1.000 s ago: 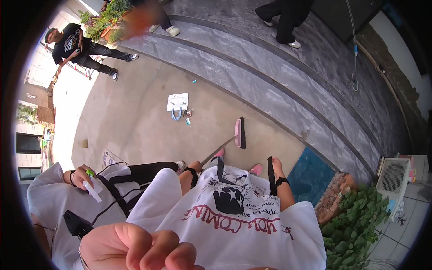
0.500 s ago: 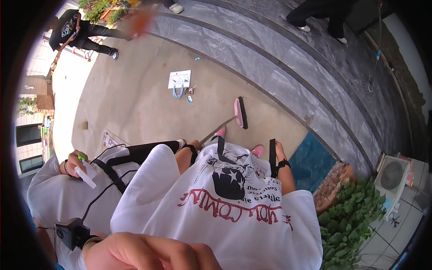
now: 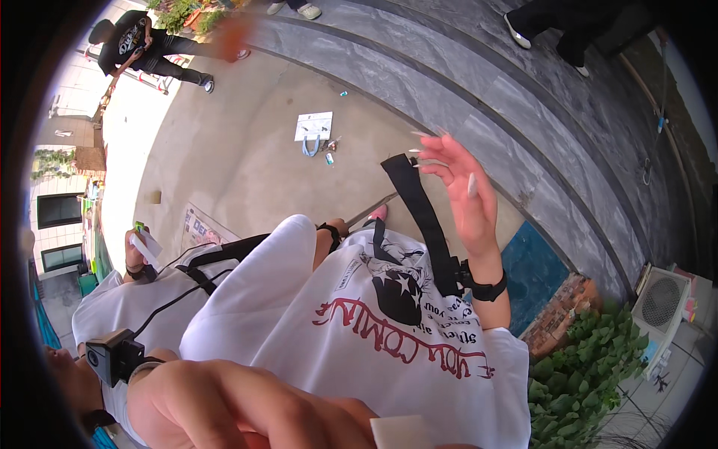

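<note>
My right hand (image 3: 465, 191) is raised in front of me, palm up, its fingers apart and holding nothing. A black band circles that wrist, and a broad black strap (image 3: 420, 213) stretches beside the hand. Low at my left side, my left hand (image 3: 338, 227) is closed around a long thin handle (image 3: 380, 202); its far end is hidden behind the strap. Close below the camera, a co-worker's hand (image 3: 224, 400), wearing a small black camera (image 3: 112, 355), reaches in from the left near a white piece (image 3: 400, 432). The co-worker's other hand (image 3: 138, 251) holds white paper and something green.
A white paper bag (image 3: 313, 126) with blue handles lies on the concrete beside small litter. Curved grey steps (image 3: 479, 112) rise ahead and right. At right are a blue mat (image 3: 527, 262), leafy plants (image 3: 572, 359) and an outdoor air-conditioning unit (image 3: 662, 303). Another person (image 3: 142, 49) stands far left.
My right hand has risen and swung forward, fingers spreading, with the black strap now slanting beside it. The handle's pink brush head is now out of sight. A white piece appears at the bottom.
</note>
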Tool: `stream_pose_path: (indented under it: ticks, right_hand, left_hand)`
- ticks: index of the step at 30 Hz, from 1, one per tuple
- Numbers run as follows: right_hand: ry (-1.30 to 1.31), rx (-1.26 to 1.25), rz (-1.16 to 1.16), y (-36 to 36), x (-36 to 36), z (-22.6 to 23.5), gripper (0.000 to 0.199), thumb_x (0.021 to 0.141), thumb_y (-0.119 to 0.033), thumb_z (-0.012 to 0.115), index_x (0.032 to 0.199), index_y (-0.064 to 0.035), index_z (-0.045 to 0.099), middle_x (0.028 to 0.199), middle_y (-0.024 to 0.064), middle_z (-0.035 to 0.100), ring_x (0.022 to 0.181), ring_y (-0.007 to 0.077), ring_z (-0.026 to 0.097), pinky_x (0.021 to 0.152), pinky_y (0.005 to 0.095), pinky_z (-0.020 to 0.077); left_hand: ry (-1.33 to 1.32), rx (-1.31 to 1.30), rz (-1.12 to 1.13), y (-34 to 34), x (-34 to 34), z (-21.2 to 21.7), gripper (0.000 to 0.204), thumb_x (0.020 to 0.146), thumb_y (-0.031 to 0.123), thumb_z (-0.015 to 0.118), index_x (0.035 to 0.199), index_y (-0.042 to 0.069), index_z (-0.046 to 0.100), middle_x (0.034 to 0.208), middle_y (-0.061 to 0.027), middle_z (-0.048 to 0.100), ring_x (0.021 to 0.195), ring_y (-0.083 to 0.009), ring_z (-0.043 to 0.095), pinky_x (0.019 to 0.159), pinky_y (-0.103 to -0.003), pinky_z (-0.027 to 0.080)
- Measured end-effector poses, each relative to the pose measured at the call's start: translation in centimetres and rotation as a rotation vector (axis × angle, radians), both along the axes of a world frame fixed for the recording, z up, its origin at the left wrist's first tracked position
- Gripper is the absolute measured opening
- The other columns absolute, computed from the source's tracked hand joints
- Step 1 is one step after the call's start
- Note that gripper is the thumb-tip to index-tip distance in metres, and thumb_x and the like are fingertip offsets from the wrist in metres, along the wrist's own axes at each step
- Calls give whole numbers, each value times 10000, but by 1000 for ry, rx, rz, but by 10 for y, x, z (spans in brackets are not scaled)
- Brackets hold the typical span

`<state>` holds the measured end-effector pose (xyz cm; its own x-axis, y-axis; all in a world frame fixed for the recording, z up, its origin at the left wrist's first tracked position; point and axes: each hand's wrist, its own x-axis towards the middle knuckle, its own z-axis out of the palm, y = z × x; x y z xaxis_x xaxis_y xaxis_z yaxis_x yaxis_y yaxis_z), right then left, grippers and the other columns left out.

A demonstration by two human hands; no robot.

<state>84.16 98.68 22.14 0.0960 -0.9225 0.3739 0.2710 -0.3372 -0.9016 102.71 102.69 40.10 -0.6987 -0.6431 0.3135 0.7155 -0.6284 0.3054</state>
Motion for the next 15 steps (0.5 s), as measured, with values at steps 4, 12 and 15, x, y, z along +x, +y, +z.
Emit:
stream_pose_path:
  ticks: [4, 12, 15]
  right_hand:
    - [-843, -485, 456, 29, 66, 109, 482, 829, -420, 304, 1027, -12, 468, 1020, 269, 451, 884, 358, 483, 694, 477, 420]
    - [-1723, -568, -160, 47, 144, 194, 454, 851, -285, 290, 790, 124, 478, 828, 235, 435, 726, 253, 511, 508, 305, 444]
    - [-2103, -690, -318, 60, 153, 209, 453, 852, -260, 293, 746, 134, 490, 812, 228, 433, 697, 229, 503, 494, 280, 450]
  left_hand:
    - [-483, 174, 27, -1, -9, 49, 63, 720, -6, 493, 708, -30, 550, 853, -154, 507, 894, -280, 445, 773, -366, 346]
    - [-618, 79, -60, -5, 10, 57, 56, 711, 20, 535, 726, -7, 581, 894, -143, 512, 869, -252, 477, 758, -333, 381]
    - [-659, 32, -87, 4, 14, 61, 60, 709, 34, 550, 738, 3, 593, 920, -140, 512, 862, -241, 489, 755, -320, 394]
